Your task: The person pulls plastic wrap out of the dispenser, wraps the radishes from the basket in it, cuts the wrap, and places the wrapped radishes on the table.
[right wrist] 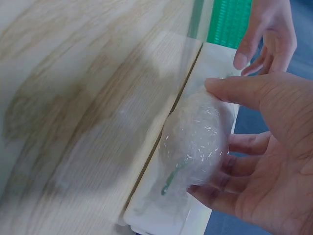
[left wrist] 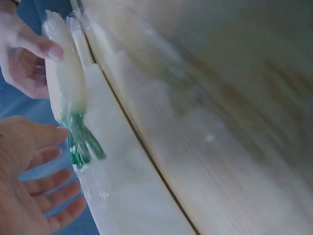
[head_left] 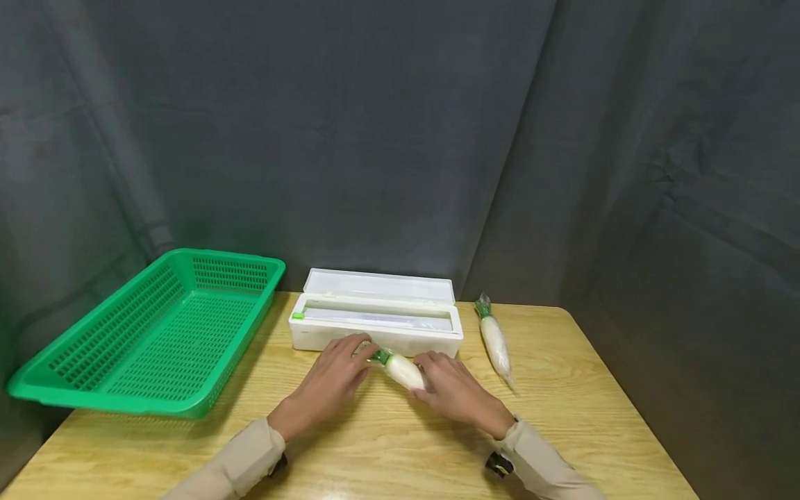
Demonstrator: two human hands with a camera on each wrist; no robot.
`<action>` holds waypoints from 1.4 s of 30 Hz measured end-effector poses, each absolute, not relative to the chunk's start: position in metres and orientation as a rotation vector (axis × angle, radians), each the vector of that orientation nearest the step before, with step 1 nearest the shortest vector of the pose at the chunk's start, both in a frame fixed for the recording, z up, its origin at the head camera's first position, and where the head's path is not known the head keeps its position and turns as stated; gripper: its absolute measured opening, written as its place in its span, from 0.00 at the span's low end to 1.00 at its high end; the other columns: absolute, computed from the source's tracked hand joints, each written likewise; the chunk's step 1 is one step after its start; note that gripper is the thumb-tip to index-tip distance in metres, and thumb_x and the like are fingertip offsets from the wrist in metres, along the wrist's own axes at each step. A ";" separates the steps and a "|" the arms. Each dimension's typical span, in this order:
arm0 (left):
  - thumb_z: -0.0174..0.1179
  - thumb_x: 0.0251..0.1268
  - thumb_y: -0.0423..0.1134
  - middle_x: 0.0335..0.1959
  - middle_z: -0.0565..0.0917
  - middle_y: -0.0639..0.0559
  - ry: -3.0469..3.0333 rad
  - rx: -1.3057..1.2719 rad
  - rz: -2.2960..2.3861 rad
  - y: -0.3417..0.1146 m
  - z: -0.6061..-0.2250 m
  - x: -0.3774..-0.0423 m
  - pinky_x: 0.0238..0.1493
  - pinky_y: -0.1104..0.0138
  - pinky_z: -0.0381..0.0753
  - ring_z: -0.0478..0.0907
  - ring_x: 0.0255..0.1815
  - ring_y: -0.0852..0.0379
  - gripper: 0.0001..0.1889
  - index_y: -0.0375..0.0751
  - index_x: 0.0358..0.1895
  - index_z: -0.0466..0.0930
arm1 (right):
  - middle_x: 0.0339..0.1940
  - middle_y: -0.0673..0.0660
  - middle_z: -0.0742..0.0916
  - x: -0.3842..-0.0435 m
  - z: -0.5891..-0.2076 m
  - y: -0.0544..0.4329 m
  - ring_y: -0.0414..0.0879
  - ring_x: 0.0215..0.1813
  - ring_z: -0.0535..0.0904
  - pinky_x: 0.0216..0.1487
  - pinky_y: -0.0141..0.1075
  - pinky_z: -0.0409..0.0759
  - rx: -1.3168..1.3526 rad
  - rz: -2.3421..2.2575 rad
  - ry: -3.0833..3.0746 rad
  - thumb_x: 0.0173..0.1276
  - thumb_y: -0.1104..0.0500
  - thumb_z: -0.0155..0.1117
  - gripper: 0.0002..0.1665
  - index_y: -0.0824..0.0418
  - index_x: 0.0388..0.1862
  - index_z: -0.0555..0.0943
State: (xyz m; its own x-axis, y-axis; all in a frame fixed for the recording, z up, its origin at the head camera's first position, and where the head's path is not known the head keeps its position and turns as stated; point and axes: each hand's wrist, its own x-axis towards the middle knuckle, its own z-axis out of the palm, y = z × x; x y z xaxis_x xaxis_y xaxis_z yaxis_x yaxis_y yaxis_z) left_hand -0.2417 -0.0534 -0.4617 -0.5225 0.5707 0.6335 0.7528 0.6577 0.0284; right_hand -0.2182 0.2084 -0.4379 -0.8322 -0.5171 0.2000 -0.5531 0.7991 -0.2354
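Observation:
A white radish (head_left: 405, 373) with green leaf stems, wrapped in clear plastic film, lies across the space between both hands. My right hand (head_left: 453, 385) grips its root end; the right wrist view shows the thumb on one side of the wrapped radish (right wrist: 198, 137) and the fingers on the other. At the leafy end is my left hand (head_left: 340, 364). In the left wrist view, this left hand (left wrist: 24, 176) has loosely spread fingers, with the thumb right at the green stems (left wrist: 80, 139). A long white film box (head_left: 378, 340) stands just behind the radish, its lid (head_left: 381, 285) raised.
On the left sits a large green plastic basket (head_left: 215, 385). Another film-wrapped radish (head_left: 496, 344) rests on the wooden table (head_left: 562, 410) to the right of the box. Dark grey curtains (head_left: 375, 139) enclose the back and sides. A green slider (head_left: 298, 316) is on the box.

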 end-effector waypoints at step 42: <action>0.77 0.59 0.46 0.63 0.74 0.16 -2.470 -0.347 -0.802 -0.117 -0.452 -0.290 0.57 0.34 0.78 0.76 0.61 0.20 0.45 0.14 0.68 0.67 | 0.49 0.62 0.89 -0.225 -0.422 0.255 0.41 0.34 0.78 0.33 0.36 0.78 0.474 0.592 -2.670 0.61 0.59 0.81 0.27 0.69 0.55 0.83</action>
State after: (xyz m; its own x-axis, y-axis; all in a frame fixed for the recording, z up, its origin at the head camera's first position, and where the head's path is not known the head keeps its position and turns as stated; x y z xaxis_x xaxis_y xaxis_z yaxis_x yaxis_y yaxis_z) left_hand -0.2901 -0.1169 -0.4518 -0.8343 0.0806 0.5454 0.3858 0.7921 0.4730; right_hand -0.2252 0.2547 -0.4220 -0.8773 -0.2415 0.4148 -0.3943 0.8554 -0.3359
